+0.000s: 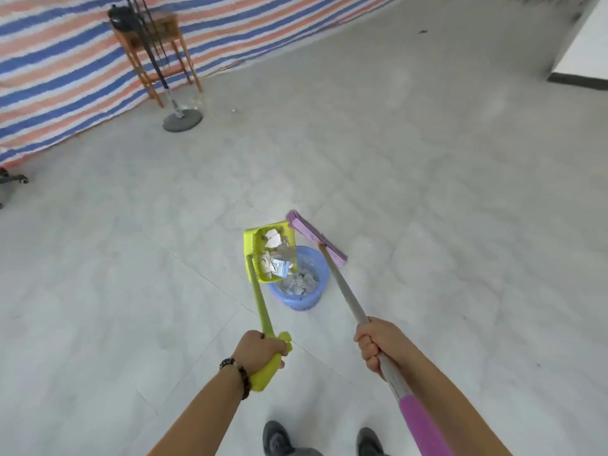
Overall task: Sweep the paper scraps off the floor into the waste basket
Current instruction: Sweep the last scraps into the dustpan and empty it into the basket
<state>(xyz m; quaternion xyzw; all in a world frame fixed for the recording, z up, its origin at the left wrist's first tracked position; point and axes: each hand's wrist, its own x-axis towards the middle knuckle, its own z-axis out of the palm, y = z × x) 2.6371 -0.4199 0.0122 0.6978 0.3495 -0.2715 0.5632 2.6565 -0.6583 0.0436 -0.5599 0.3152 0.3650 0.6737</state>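
Observation:
My left hand (258, 352) grips the long handle of a yellow-green dustpan (251, 250). The pan is tilted over a blue waste basket (304, 299), and paper scraps (274, 260) lie in the pan, sliding toward the basket. More scraps sit inside the basket. My right hand (378, 342) grips the grey-and-pink handle of a broom. Its purple head (316, 236) rests on the floor just behind the basket.
A wooden side table (154, 37) stands at the back left against a striped tarp (49, 77). A stand with a round grey base (182, 121) is in front of it. A chair wheel (14, 179) shows at the left edge. My shoes (279, 439) are below.

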